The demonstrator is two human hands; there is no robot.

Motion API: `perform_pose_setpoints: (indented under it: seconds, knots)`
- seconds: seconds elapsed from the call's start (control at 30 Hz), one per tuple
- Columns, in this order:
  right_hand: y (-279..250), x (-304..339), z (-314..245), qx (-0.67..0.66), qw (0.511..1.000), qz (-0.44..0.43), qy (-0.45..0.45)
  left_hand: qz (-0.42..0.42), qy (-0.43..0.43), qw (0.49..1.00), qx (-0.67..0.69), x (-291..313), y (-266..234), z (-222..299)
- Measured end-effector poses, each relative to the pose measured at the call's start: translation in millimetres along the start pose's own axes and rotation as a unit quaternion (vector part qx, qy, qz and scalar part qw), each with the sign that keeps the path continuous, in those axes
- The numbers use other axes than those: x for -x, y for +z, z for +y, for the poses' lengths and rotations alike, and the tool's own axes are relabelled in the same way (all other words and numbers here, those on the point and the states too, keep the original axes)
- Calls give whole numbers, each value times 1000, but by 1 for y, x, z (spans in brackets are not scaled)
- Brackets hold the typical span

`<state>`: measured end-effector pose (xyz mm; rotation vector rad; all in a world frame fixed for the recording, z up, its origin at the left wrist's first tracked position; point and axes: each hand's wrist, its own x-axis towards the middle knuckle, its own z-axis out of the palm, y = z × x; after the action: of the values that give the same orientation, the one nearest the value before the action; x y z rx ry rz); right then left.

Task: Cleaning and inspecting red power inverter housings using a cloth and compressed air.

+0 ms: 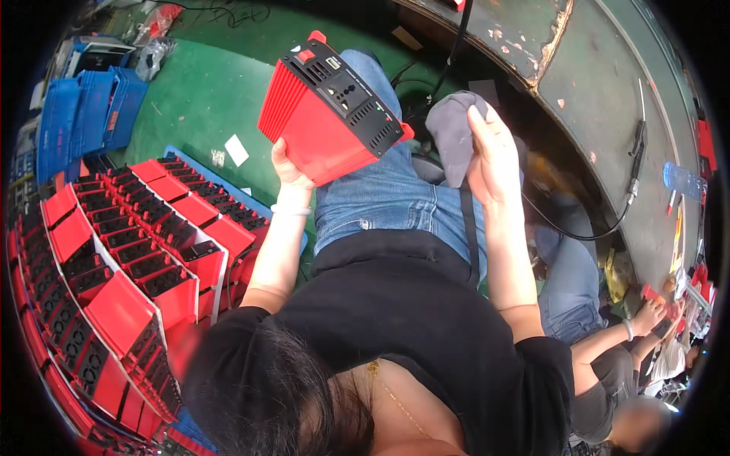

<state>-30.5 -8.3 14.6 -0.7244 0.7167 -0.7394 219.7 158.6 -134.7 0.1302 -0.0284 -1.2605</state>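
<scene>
My left hand point(291, 169) grips a red power inverter point(319, 137) by its lower left side and holds it tilted above my lap. The inverter has ribbed red sides and a black end panel point(346, 95) with a socket, ports, slots and a red switch. Most of my left fingers are hidden under it. To the right, my right hand point(493, 156) pinches a grey cloth point(455, 129) that hangs from the fingers. Cloth and inverter are apart.
Many red inverters point(125, 304) stand in stacked rows at left. Blue crates point(91, 114) sit beyond them. A worn workbench point(578, 83) at right carries a corded screwdriver point(639, 159) and a plastic bottle point(677, 178). A co-worker's hand point(646, 318) works at the lower right.
</scene>
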Motion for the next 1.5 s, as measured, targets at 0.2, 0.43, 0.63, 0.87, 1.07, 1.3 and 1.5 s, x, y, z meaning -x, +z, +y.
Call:
perform_pose_setpoints:
  seconds: [0.2, 0.43, 0.63, 0.87, 1.07, 1.3, 1.5]
  knots:
    - [23, 1, 2, 185, 978, -44, -90, 21, -4, 1000, -22, 5, 1, 0]
    - [32, 10, 14, 535, 775, -80, -325, 60, 3, 997, -54, 1, 10, -7]
    - [19, 15, 5, 631, 684, -145, -337, 47, -29, 996, -64, 4, 6, -4]
    - [-4, 31, 21, 625, 715, -189, -251, 34, 11, 999, -13, -6, 14, -2]
    - [-21, 1, -16, 288, 953, -22, -88, 16, -28, 994, -108, 0, 22, 18]
    - [0, -25, -24, 265, 956, -11, -127, 59, -81, 970, -220, 12, 20, 22]
    - [10, -42, -16, 322, 935, -75, -128, 85, -119, 935, -324, 14, 39, 25]
